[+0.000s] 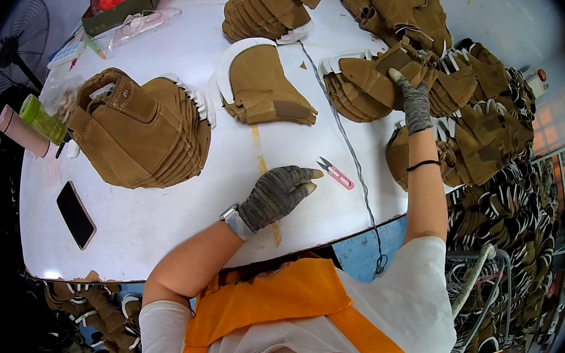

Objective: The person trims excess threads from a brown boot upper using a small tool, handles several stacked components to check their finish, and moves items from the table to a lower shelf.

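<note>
My left hand (276, 198), in a grey knit glove with bare fingertips, rests over the white table with nothing visible in it; thumb and forefinger are slightly apart. Just beyond its fingertips lie pink thread snips (338, 175). My right hand (412, 102), gloved too, reaches to the far right and is closed on a brown shoe upper (396, 65) at a stack of similar uppers (358, 92). My thumb lies on top of it; the other fingers are mostly hidden. A single brown upper (262, 79) with a white edge lies flat in the middle of the table.
Stacked uppers stand at left (139, 128) and far centre (265, 8), with more piled at right. A phone (76, 215), a green bottle (42, 119), a pink cup (23, 130) and a box (122, 17) line the left side. A dark cord (349, 139) crosses the table (148, 231).
</note>
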### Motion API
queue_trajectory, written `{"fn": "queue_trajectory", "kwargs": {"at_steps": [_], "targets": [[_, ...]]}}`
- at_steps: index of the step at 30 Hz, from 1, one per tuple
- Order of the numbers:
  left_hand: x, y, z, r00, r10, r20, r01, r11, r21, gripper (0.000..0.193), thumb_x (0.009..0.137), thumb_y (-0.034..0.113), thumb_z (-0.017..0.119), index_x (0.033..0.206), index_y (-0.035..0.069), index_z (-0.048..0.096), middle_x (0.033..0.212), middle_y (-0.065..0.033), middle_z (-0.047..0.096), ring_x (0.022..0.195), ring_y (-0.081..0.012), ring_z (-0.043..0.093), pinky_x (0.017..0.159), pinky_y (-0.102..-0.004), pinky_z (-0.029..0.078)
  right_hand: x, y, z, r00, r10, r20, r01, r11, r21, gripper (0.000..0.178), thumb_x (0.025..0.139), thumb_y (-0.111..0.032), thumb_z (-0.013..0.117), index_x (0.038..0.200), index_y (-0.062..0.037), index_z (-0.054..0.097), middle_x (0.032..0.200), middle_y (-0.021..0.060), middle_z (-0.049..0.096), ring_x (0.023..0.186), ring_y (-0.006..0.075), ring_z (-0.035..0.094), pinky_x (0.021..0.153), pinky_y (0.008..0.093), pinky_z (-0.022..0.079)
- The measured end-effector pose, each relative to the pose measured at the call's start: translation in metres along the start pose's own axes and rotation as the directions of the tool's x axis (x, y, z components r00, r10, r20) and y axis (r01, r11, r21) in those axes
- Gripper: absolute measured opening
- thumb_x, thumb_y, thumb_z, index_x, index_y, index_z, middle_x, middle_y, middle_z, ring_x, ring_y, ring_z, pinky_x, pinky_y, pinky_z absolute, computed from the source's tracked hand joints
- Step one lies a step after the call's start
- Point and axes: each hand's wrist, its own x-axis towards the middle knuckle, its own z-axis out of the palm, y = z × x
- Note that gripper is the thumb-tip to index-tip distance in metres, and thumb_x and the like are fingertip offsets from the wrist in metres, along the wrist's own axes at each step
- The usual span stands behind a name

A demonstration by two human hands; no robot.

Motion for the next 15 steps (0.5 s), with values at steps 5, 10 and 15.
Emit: {"fn": "queue_trajectory", "kwargs": {"at_steps": [5,10,15], "targets": [[0.002,0.000,0.001,0.993,-0.093,0.067,0.094,0.995,-0.015,0.027,0.090,0.018,0.064,0.115,0.007,0.067,0.102,-0.0152,0.068,0.091,-0.0277,0.065,0.081,-0.0348,0.053,-0.032,0.051,0.018,0.860,-0.471,-0.197,0.473,0.880,-0.040,0.103,0.068,-0.046,0.086,0.137,0.0082,0.032,0.128,0.0203,0.052,0.115,0.0278,0.054,0.098,0.0354,0.045],[0.002,-0.008,0.004,0.994,-0.052,0.092,0.050,0.999,0.019,0.027,0.090,0.019,0.064,0.114,0.007,0.067,0.102,-0.0149,0.068,0.092,-0.0266,0.065,0.082,-0.0340,0.052,-0.015,0.043,0.013,0.950,-0.312,0.005,0.312,0.950,-0.033,0.101,0.073,-0.046,0.083,0.139,0.0079,0.029,0.134,0.0219,0.046,0.125,0.0308,0.045,0.108,0.0377,0.037],[0.001,-0.007,0.002,0.989,-0.093,0.113,0.095,0.995,-0.015,0.027,0.090,0.019,0.064,0.114,0.007,0.067,0.102,-0.0138,0.068,0.093,-0.0254,0.065,0.084,-0.0334,0.052,0.016,-0.024,0.000,0.591,-0.760,-0.270,0.695,0.650,-0.309,0.107,0.065,-0.050,0.086,0.137,0.0091,0.034,0.130,0.0254,0.049,0.123,0.0322,0.047,0.105,0.0402,0.040]]}}
